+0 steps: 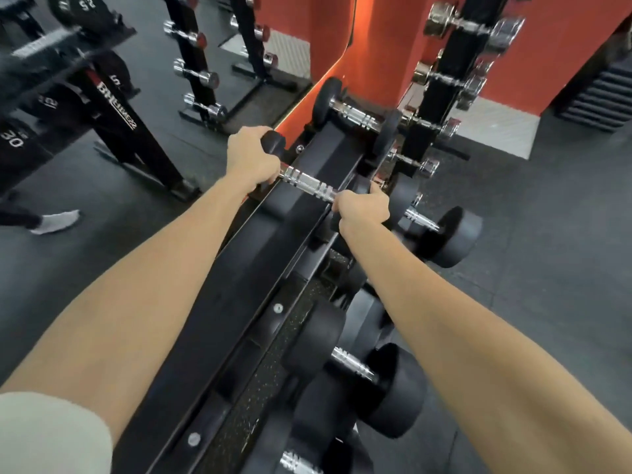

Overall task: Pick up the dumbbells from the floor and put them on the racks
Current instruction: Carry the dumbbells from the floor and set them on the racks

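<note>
A black dumbbell with a chrome knurled handle (307, 183) lies across the top tier of the long black rack (239, 278). My left hand (251, 162) grips its far-left head and the handle's end. My right hand (362, 208) grips the near-right head, which it mostly hides. Another black dumbbell (355, 116) sits on the same tier just beyond. Lower tiers hold more black dumbbells, one to the right (441, 230) and one nearer me (362, 371).
A vertical stand with several small chrome dumbbells (441, 77) rises at the rack's far end. A wall mirror (143, 80) on the left reflects racks and a person's shoe (56, 221). Orange wall (386, 39) behind; dark rubber floor (554, 251) on the right.
</note>
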The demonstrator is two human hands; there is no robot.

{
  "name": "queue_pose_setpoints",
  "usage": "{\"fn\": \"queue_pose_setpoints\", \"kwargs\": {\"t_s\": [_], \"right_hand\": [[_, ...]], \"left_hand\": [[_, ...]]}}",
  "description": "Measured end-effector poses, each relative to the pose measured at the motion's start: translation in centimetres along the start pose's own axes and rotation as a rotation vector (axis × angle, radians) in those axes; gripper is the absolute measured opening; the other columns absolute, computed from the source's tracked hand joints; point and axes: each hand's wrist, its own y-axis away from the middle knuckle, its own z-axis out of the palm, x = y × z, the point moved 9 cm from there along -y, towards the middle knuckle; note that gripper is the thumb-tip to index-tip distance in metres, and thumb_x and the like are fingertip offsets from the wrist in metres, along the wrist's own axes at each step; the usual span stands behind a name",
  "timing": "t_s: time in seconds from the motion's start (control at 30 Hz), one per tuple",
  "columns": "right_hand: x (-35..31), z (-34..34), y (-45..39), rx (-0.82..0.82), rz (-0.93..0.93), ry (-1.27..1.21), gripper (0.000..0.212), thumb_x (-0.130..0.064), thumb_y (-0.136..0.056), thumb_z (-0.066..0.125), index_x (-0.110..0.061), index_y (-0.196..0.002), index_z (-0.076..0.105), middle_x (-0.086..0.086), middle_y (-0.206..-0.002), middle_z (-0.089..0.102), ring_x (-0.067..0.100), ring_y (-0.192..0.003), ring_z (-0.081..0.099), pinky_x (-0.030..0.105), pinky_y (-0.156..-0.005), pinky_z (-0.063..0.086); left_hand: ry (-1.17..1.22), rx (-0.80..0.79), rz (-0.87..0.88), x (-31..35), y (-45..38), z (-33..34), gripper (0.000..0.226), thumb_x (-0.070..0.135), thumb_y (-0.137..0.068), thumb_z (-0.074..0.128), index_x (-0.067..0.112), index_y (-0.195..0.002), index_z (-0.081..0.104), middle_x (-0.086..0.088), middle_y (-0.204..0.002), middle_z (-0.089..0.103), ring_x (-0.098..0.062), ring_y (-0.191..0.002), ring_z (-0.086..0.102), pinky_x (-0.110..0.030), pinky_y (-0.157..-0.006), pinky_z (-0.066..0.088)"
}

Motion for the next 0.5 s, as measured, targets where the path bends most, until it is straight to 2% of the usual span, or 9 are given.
{"fn": "queue_pose_setpoints", "kwargs": {"t_s": [0.07,0.13,0.17,0.23,0.3,0.37,0.4,0.5], "right_hand": [[0.8,0.6,-1.0,-0.01,0.043,0.032,0.076,0.011,-0.085,0.065,-0.017,-0.154,0.049,-0.001,-0.12,0.065,0.014,-0.08,0.062,0.028,-0.069,0.06],[1.3,1.0,-2.1,-0.019,0.066,0.069,0.08,0.01,-0.087,0.067,-0.019,-0.157,0.043,0.002,-0.133,0.063,0.008,-0.07,0.054,0.022,-0.056,0.052],[1.7,1.3,-2.5,-0.025,0.071,0.087,0.079,0.008,-0.088,0.068,-0.019,-0.157,0.043,0.004,-0.138,0.062,0.008,-0.069,0.053,0.02,-0.055,0.05],[2.6,1.6,-3.1,-0.031,0.062,0.121,0.072,0.004,-0.087,0.07,-0.017,-0.153,0.049,0.007,-0.139,0.063,0.016,-0.084,0.062,0.022,-0.067,0.055],[3.1,1.8,-3.7,-0.053,0.042,0.188,0.07,-0.006,-0.083,0.075,-0.016,-0.149,0.053,0.007,-0.129,0.067,0.024,-0.1,0.065,0.03,-0.079,0.058],[2.4,2.3,-3.9,-0.137,0.009,0.255,0.066,-0.015,-0.082,0.077,-0.012,-0.144,0.053,0.004,-0.11,0.061,0.023,-0.092,0.059,0.033,-0.078,0.054],[1.8,2.3,-4.1,-0.173,0.007,0.271,0.066,-0.019,-0.083,0.077,-0.01,-0.143,0.053,0.003,-0.108,0.057,0.023,-0.091,0.057,0.034,-0.077,0.052],[0.3,1.3,-5.1,-0.207,-0.029,0.273,0.072,-0.028,-0.079,0.079,-0.012,-0.144,0.055,0.005,-0.116,0.068,0.025,-0.102,0.067,0.04,-0.088,0.06]], "left_hand": [[-0.007,-0.031,-0.019,-0.9,-1.2,1.4,0.073,-0.014,-0.06,0.07,0.013,-0.128,0.074,-0.014,-0.119,0.073,-0.024,-0.1,0.061,-0.029,-0.078,0.055],[-0.019,-0.04,-0.029,-1.6,-1.9,2.7,0.07,-0.014,-0.064,0.07,0.011,-0.13,0.071,-0.015,-0.126,0.07,-0.026,-0.102,0.058,-0.03,-0.081,0.054],[-0.024,-0.032,-0.02,-1.8,-2.1,3.2,0.069,-0.013,-0.068,0.069,0.011,-0.132,0.07,-0.016,-0.13,0.068,-0.028,-0.107,0.058,-0.03,-0.085,0.052],[-0.038,-0.007,0.001,-2.2,-2.8,4.2,0.067,-0.009,-0.078,0.067,0.013,-0.141,0.063,-0.017,-0.139,0.065,-0.035,-0.126,0.056,-0.031,-0.1,0.046],[-0.088,-0.017,0.006,-2.7,-3.8,4.9,0.071,-0.005,-0.08,0.068,0.015,-0.148,0.058,-0.018,-0.142,0.062,-0.038,-0.134,0.051,-0.035,-0.11,0.042],[-0.163,-0.068,-0.01,-3.4,-5.0,5.4,0.079,-0.003,-0.076,0.072,0.018,-0.15,0.055,-0.02,-0.143,0.06,-0.039,-0.136,0.048,-0.04,-0.111,0.044],[-0.192,-0.086,-0.015,-3.5,-5.6,5.7,0.081,-0.001,-0.075,0.074,0.02,-0.151,0.054,-0.021,-0.143,0.059,-0.039,-0.136,0.048,-0.043,-0.111,0.045],[-0.292,-0.067,0.024,-2.4,-6.6,7.0,0.07,0.006,-0.086,0.07,0.023,-0.151,0.052,-0.025,-0.144,0.055,-0.046,-0.134,0.05,-0.051,-0.112,0.045]]}}
